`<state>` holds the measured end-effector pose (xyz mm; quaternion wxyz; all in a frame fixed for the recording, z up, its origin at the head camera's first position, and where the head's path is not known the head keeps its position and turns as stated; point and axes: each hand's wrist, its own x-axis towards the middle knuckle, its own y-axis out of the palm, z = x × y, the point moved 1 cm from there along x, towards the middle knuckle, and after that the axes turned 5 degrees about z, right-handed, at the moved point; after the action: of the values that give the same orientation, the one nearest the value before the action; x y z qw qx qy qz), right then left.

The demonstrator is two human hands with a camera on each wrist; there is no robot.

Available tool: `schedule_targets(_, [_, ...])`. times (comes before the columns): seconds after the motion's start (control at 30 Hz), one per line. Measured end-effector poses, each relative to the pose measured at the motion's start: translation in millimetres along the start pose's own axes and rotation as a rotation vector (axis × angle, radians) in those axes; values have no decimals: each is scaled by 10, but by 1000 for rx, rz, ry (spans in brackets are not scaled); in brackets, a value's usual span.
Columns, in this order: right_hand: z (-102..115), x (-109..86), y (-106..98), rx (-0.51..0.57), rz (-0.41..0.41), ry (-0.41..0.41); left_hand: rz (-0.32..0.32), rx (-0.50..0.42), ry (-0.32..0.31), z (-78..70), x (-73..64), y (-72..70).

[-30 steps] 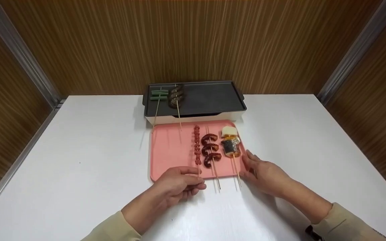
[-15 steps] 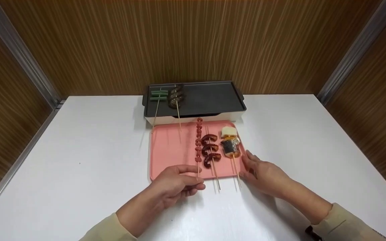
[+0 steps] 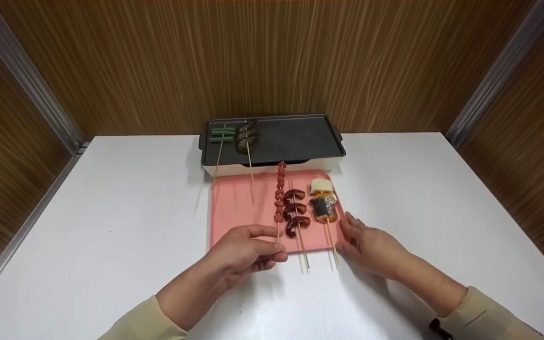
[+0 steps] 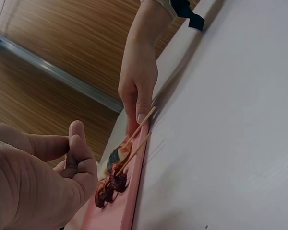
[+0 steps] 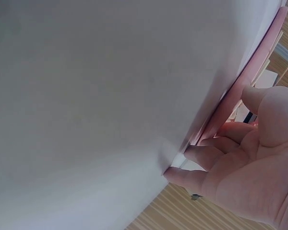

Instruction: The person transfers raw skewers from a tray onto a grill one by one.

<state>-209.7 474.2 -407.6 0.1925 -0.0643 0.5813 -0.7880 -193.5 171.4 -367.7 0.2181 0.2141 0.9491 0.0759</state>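
My left hand (image 3: 248,252) pinches the bare stick end of a skewer of small red meat pieces (image 3: 280,191). The skewer is raised over the pink tray (image 3: 239,208), its tip overlapping the griddle's front edge in the head view. My right hand (image 3: 371,245) holds the tray at its front right corner, thumb on the front rim and fingers along the side. On the tray lie a skewer of dark red octopus tentacles (image 3: 296,208) and a skewer with a white block and a dark-wrapped piece (image 3: 324,208). Their sticks jut over the front rim.
Behind the tray stands a black griddle (image 3: 295,139) on a white base. At its left lie a skewer of green stalks (image 3: 223,133) and a skewer of brown, scored pieces (image 3: 246,137), sticks pointing forward. Wood-grain panels (image 3: 272,61) enclose the white table (image 3: 135,203).
My left hand has lifted the red meat skewer off the tray and moved it slightly away from me, toward the griddle. My right hand stays at the tray corner.
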Motion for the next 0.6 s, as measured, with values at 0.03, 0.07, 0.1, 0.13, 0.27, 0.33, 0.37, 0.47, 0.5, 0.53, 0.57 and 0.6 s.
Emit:
schedule_targets(0.03, [5, -2, -1, -1, 0, -1, 4, 0, -2, 5, -16, 0])
schedule_targets(0.07, [8, -3, -1, -1, 2, 1, 9, 0, -2, 9, -30, 0])
schedule_targets(0.1, [12, -4, -2, -1, 3, 2, 14, 3, -2, 13, -46, 2])
schedule_targets(0.13, [12, -5, -3, -1, 3, 4, 18, 2, 1, 11, -59, 6])
schedule_targets(0.27, [12, -10, -7, -2, 7, 18, 25, 7, 19, -32, -80, 20])
schedule_targets(0.33, [10, -9, -6, -3, 10, 26, 19, 4, 27, -77, -69, 22])
schedule_targets(0.37, [9, -9, -6, -3, 10, 28, 16, 0, 33, -102, -56, 20])
schedule_targets(0.47, [8, -4, -2, -1, 14, 28, -2, -21, 38, -188, -2, 9])
schedule_targets(0.5, [7, -2, 0, 1, 15, 25, -9, -27, 39, -217, 22, 2])
schedule_targets(0.53, [4, -1, -3, 3, 18, 23, -16, -34, 42, -250, 49, -3])
schedule_targets(0.57, [4, -1, -8, 5, 21, 23, -23, -42, 44, -285, 79, -7])
schedule_targets(0.6, [3, -2, -13, 5, 23, 22, -30, -47, 44, -320, 108, -10])
